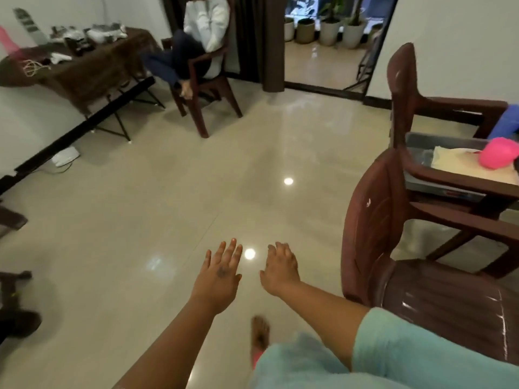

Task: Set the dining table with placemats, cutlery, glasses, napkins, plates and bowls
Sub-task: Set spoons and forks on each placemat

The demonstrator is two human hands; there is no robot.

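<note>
Overhead — bare hands [222, 273], glossy tiles [140, 220]

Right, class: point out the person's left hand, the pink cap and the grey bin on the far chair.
left hand [220, 279]: head view, back of the hand.
pink cap [498, 156]: head view, top of its crown.
grey bin [421, 141]: head view, near-left rim.

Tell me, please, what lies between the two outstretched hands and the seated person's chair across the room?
Only bare tiled floor with light reflections lies between the left hand, right hand and that chair, in the head view.
</note>
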